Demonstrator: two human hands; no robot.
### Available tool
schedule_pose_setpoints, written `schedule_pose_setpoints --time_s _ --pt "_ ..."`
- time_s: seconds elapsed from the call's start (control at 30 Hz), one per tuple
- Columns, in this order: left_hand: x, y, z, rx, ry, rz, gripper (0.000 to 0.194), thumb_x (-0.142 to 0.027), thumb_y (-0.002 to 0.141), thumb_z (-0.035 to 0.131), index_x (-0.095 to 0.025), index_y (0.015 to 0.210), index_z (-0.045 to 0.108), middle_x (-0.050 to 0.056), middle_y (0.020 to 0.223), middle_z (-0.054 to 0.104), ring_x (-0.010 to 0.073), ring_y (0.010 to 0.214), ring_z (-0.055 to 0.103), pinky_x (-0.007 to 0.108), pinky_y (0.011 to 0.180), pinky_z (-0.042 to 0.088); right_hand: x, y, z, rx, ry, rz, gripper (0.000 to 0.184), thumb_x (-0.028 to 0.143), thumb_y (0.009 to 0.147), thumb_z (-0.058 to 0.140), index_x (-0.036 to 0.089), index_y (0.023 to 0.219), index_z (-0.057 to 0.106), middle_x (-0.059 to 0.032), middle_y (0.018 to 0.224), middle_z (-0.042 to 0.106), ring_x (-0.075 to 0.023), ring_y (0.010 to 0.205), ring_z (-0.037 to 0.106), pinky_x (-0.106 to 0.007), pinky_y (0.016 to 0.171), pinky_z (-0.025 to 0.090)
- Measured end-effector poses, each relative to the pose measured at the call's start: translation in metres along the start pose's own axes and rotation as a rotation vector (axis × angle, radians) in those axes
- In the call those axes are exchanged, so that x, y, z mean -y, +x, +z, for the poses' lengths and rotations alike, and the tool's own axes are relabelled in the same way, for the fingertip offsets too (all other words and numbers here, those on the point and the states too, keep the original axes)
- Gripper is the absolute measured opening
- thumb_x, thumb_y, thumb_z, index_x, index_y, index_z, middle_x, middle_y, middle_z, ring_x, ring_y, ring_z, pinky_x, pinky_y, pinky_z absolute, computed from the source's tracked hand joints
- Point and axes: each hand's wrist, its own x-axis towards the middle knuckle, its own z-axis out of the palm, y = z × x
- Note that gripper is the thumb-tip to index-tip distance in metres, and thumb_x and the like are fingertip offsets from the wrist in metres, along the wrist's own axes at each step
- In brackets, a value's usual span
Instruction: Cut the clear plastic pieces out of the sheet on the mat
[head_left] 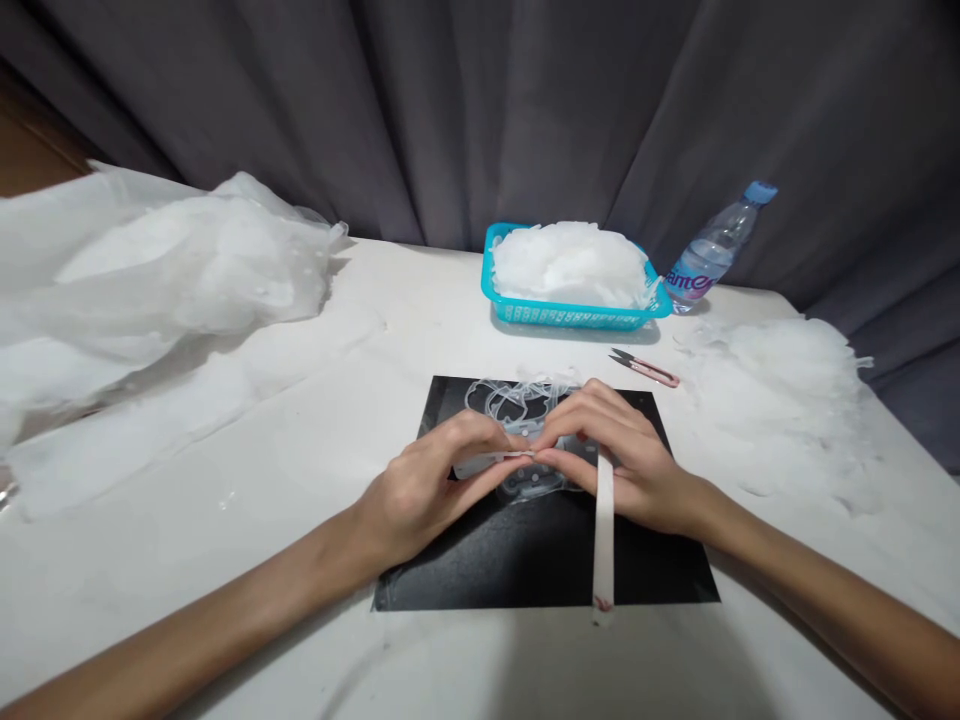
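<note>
My left hand (pixel 442 480) and my right hand (pixel 622 450) meet over a black mat (pixel 480 565). Their thumbs and fingertips pinch a thin, translucent white piece (pixel 480 463) between them; its exact kind is not clear. From beneath my right hand a flat white strip (pixel 604 550) runs toward me, past the mat's front edge. Whether that hand also grips the strip cannot be made out. Behind the fingers, clear stringy scraps (pixel 517 397) lie tangled at the back of the mat, and other translucent pieces (pixel 536 485) are partly hidden below the hands.
A blue basket (pixel 570 316) heaped with white translucent pieces stands at the back. Beside it is a water bottle (pixel 709 250). Small pink-handled thread snips (pixel 649 370) lie behind the mat. Translucent sheets (pixel 787 400) cover the right side; a large plastic bag (pixel 187 260) lies left.
</note>
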Motion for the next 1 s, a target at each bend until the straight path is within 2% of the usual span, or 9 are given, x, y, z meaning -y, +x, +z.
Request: schedule_pose_setpoints --time_s 0.17,0.27,0.43,0.5,0.6,0.73,0.8,0.87,1.0 --pt "0.003 -0.004 -0.002 -0.019 0.100 -0.075 0.033 -0.015 0.096 0.074 -0.023 0.121 0.055 0.002 0.104 0.073 0.0159 0.093 0.077 0.028 0.083 0.067 0.000 -0.001 0.003 0.026 -0.069 0.025 0.003 0.022 0.105 0.060 0.023 0.107 0.060 -0.0052 0.098 0.069 -0.0209 0.091 0.060 -0.037 0.082 0.049" --pt "0.003 -0.003 -0.004 0.123 0.214 -0.213 0.039 -0.033 0.097 0.075 -0.025 0.127 0.052 0.003 0.111 0.072 0.0181 0.097 0.075 0.032 0.087 0.064 -0.005 0.001 -0.010 -0.066 -0.122 0.173 0.002 0.023 0.106 0.055 0.024 0.106 0.057 -0.0050 0.098 0.066 -0.0195 0.086 0.060 -0.035 0.078 0.050" --pt "0.003 0.006 -0.007 0.527 0.337 -0.123 0.037 -0.044 0.103 0.064 -0.025 0.134 0.058 0.009 0.136 0.068 0.0273 0.124 0.064 0.042 0.104 0.055 -0.033 -0.006 -0.088 -0.464 -0.346 0.517 0.006 0.030 0.098 0.062 0.024 0.095 0.060 -0.0020 0.081 0.064 -0.0181 0.070 0.059 -0.031 0.063 0.044" --pt "0.005 0.008 -0.008 0.555 0.395 -0.052 0.034 -0.043 0.105 0.060 -0.024 0.133 0.063 0.008 0.140 0.067 0.0279 0.126 0.063 0.044 0.107 0.051 -0.047 -0.018 -0.127 -0.614 -0.516 0.690 0.008 0.026 0.089 0.067 0.026 0.084 0.060 -0.0030 0.074 0.064 -0.0199 0.066 0.058 -0.034 0.062 0.043" --pt "0.008 0.010 -0.009 0.514 0.476 0.024 0.031 -0.043 0.106 0.059 -0.024 0.129 0.067 0.008 0.137 0.070 0.0271 0.122 0.066 0.042 0.105 0.051 -0.068 -0.042 -0.172 -0.711 -0.717 0.783 0.011 0.021 0.090 0.061 0.028 0.083 0.057 -0.0048 0.076 0.063 -0.0248 0.069 0.058 -0.042 0.071 0.043" --pt "0.012 0.012 -0.011 0.456 0.632 0.116 0.028 -0.039 0.108 0.054 -0.019 0.115 0.072 0.009 0.124 0.075 0.0279 0.111 0.069 0.043 0.100 0.052 -0.089 -0.071 -0.205 -0.616 -0.852 1.031 0.019 0.014 0.080 0.070 0.029 0.075 0.059 -0.0040 0.069 0.054 -0.0321 0.077 0.059 -0.051 0.081 0.045" --pt "0.013 0.013 -0.011 0.424 0.693 0.110 0.028 -0.041 0.107 0.055 -0.019 0.106 0.073 0.011 0.116 0.076 0.0290 0.105 0.070 0.043 0.095 0.053 -0.091 -0.075 -0.211 -0.627 -0.861 0.981 0.021 0.020 0.081 0.076 0.029 0.072 0.058 -0.0042 0.069 0.049 -0.0351 0.084 0.059 -0.054 0.082 0.046" --pt "0.012 0.014 -0.012 0.377 0.711 0.077 0.030 -0.043 0.105 0.058 -0.019 0.099 0.073 0.011 0.105 0.075 0.0290 0.099 0.070 0.043 0.092 0.054 -0.084 -0.071 -0.207 -0.660 -0.918 0.794 0.019 0.033 0.089 0.073 0.028 0.077 0.059 -0.0059 0.075 0.048 -0.0384 0.099 0.059 -0.058 0.088 0.046" --pt "0.004 0.018 -0.007 0.423 0.620 0.112 0.027 -0.042 0.104 0.061 -0.020 0.112 0.073 0.011 0.116 0.074 0.0293 0.110 0.070 0.043 0.101 0.053 -0.048 -0.051 -0.168 -0.489 -0.922 0.494 0.044 0.046 0.111 0.032 0.027 0.092 0.067 -0.0114 0.096 0.061 -0.0367 0.117 0.055 -0.065 0.107 0.036"
